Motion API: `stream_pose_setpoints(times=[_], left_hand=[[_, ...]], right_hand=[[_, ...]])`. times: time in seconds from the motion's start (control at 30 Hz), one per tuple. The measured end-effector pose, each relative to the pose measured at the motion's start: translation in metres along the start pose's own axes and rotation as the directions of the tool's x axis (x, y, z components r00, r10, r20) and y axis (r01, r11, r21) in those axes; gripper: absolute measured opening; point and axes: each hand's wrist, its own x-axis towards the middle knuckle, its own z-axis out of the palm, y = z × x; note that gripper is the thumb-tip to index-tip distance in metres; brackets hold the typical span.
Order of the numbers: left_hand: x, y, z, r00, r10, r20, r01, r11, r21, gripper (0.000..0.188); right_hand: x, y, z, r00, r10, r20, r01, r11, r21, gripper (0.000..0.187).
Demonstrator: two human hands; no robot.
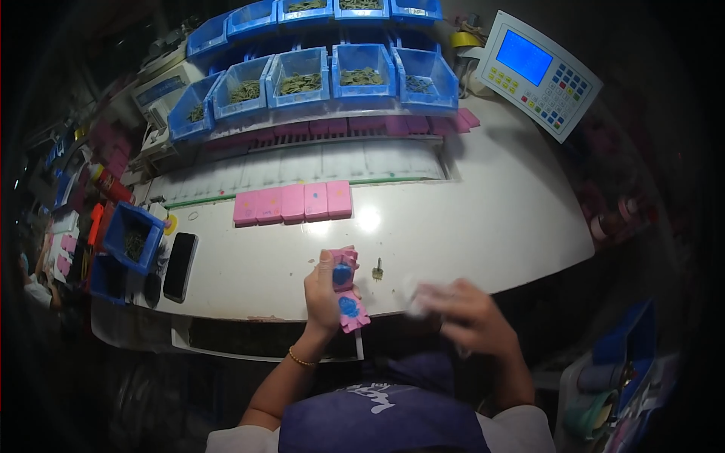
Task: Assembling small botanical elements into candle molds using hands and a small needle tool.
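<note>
While the white worktable (468,219) curves away under the fisheye view, a row of flat pink blocks (293,203) lies side by side on it, well ahead of both hands, and more pink blocks (377,125) line the ledge beneath the bins. A black phone (180,266) rests flat near the table's left edge, just beside a dark blue bin (133,236) that holds some dark greenish bits. A control panel (538,72) with a blue screen and coloured keys stands tilted at the far right corner. A small dark metal part (377,269) sits on the table just right of the left hand, apart from it.

Across the back, a rack of light blue bins (317,75) tilts toward the person; those in the nearer row hold heaps of small greenish-grey parts, and a second row above shows the same in at least two bins.

The left hand (323,296) is raised upright over the near table edge, fingers wrapped around a pink fixture (346,291) with blue round patches, which stands nearly upright and tilts slightly right at its lower end. The right hand (468,317) hovers at the table edge to the right, blurred; its fingers seem curled over something pale, but I cannot tell what, nor how tightly they close
</note>
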Motion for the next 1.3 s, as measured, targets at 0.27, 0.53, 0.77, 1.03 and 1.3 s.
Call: stream_pose_setpoints(times=[0.27,0.53,0.77,1.03,1.3], left_hand=[[-0.007,0.005,0.01,0.98,-0.151,0.131,0.17,0.974,-0.152,0.056],[-0.024,0.005,0.0,0.913,0.106,0.395,-0.147,0.986,0.076,0.05],[-0.028,0.006,-0.002,0.901,0.162,0.403,-0.192,0.981,0.036,0.042],[-0.031,0.001,-0.002,0.883,0.176,0.434,-0.256,0.958,0.132,0.03],[-0.005,0.019,-0.038,0.989,0.121,0.089,-0.134,0.977,0.164,0.029]], right_hand=[[0.025,-0.009,0.064,0.96,-0.043,-0.277,0.055,0.998,0.038,0.052],[0.043,-0.005,0.09,0.885,0.215,-0.413,-0.026,0.908,0.418,0.041],[0.044,-0.02,0.07,0.876,0.134,-0.463,-0.117,0.991,0.064,0.041],[0.037,-0.003,0.08,0.897,0.294,-0.329,-0.087,0.849,0.521,0.024],[0.05,0.041,0.06,0.877,0.296,-0.378,-0.149,0.916,0.373,0.024]])
